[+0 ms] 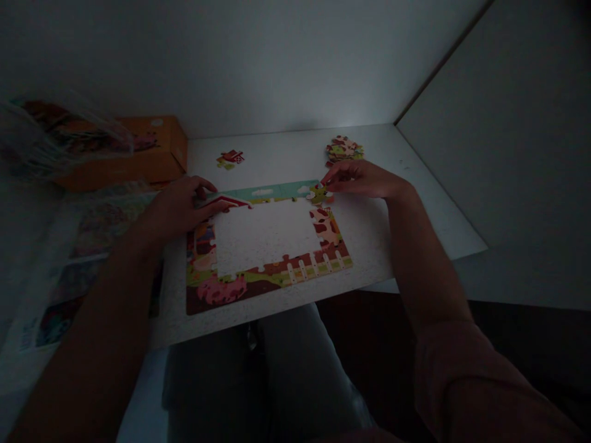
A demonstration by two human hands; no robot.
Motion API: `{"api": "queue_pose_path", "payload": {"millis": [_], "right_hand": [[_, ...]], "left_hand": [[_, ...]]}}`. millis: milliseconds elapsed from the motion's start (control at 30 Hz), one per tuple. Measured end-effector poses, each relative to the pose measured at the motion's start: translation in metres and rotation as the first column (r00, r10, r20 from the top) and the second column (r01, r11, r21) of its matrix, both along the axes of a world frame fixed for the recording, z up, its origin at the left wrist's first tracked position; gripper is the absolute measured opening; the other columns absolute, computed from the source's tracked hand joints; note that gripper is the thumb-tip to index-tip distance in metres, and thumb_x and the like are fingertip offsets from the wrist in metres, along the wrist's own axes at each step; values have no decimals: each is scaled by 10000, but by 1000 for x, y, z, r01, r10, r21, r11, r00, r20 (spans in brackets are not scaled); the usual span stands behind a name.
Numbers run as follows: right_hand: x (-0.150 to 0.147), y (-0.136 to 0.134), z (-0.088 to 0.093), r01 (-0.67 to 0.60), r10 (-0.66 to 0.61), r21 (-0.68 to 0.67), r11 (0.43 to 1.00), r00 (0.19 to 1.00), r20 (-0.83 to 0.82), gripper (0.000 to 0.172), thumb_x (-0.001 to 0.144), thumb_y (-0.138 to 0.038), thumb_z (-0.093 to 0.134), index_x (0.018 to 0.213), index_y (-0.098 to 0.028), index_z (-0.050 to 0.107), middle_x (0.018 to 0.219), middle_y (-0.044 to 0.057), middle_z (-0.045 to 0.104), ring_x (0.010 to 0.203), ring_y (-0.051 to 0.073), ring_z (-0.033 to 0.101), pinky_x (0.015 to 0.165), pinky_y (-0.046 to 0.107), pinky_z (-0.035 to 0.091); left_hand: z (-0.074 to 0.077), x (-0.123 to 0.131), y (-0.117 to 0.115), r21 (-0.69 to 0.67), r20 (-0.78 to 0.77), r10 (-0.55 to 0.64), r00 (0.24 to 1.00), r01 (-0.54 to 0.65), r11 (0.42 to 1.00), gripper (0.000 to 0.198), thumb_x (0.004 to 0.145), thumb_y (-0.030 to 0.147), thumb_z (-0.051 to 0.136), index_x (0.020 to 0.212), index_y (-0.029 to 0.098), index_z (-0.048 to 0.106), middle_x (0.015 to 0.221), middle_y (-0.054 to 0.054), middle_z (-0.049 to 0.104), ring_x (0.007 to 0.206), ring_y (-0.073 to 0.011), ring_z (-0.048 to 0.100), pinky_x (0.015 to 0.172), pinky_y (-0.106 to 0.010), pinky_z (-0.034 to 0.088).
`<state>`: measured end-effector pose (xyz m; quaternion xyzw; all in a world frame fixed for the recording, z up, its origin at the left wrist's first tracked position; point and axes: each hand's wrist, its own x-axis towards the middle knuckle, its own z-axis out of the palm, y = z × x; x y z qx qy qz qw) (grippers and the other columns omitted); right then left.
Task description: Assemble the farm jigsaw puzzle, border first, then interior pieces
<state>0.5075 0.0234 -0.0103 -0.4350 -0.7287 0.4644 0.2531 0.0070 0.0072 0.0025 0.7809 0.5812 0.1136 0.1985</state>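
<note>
At puzzle's (268, 237) top edge, green piece (317, 195) in R fingers (330, 178).

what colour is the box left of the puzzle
The box is orange, as the head view shows.

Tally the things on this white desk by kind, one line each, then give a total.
Left bare hand, right bare hand: 2
Loose heaps of multicoloured cardboard jigsaw pieces, and: 2
Partly built farm jigsaw puzzle: 1
Orange cardboard box: 1
Clear plastic bag: 1
Total: 7

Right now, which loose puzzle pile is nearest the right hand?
The larger stack just beyond the right hand, not the small red-barn cluster farther left.
</note>
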Motion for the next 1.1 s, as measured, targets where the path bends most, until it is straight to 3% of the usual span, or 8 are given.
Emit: {"api": "queue_pose_path", "payload": {"millis": [300, 433, 667, 1000, 1100], "right_hand": [[-6, 7, -14, -77, 69, 37, 996, 981, 184, 534, 933, -796, 1027, 1113, -300, 947, 1016, 43, 887, 940, 270, 747, 866, 419, 604], [-11, 6, -14, -46, 17, 122, 992, 974, 225, 566, 974, -808, 979, 1243, -311, 976, 1004, 51, 861, 913, 278, 704, 836, 429, 576], [-20, 10, -20, -77, -14, 307, 949, 959, 283, 499, 1106, -711, 825, 1401, -356, 1015, 1101, 100, 838, 994, 325, 704, 994, 518, 591], [-18, 8, -19, -81, -17, 305, 949, 952, 307, 550, 1116, -747, 846, 1468, -351, 995, 1117, 102, 820, 979, 314, 688, 983, 499, 602], [-14, 6, -13, -100, 19, 252, 963, 951, 307, 649, 1043, -829, 909, 1491, -366, 986, 1182, 103, 815, 1029, 333, 707, 1030, 518, 627]], "left_hand": [[0, -3, 1, -17, 11, 36, 999, -35, 999, 628, 972, 797, 853, 1306, 271, 774, 1311, -148, 825, 1127, -388, 783, 943, -491, 575], [-1, -4, 1, -14, 18, 49, 999, -49, 999, 633, 945, 821, 862, 1284, 296, 760, 1289, -136, 826, 1118, -397, 781, 943, -505, 572], [-1, -4, 1, -4, 26, 32, 999, -32, 999, 614, 949, 827, 841, 1270, 310, 759, 1245, -118, 797, 1092, -380, 750, 929, -492, 557], [-5, -6, 3, 8, 20, 16, 1000, -16, 1000, 630, 966, 854, 833, 1297, 321, 777, 1200, -107, 791, 1083, -379, 756, 935, -498, 578], [-3, -5, 1, 18, 20, 10, 1000, -10, 1000, 632, 974, 869, 824, 1302, 332, 772, 1201, -98, 803, 1101, -375, 756, 928, -489, 583]]}}
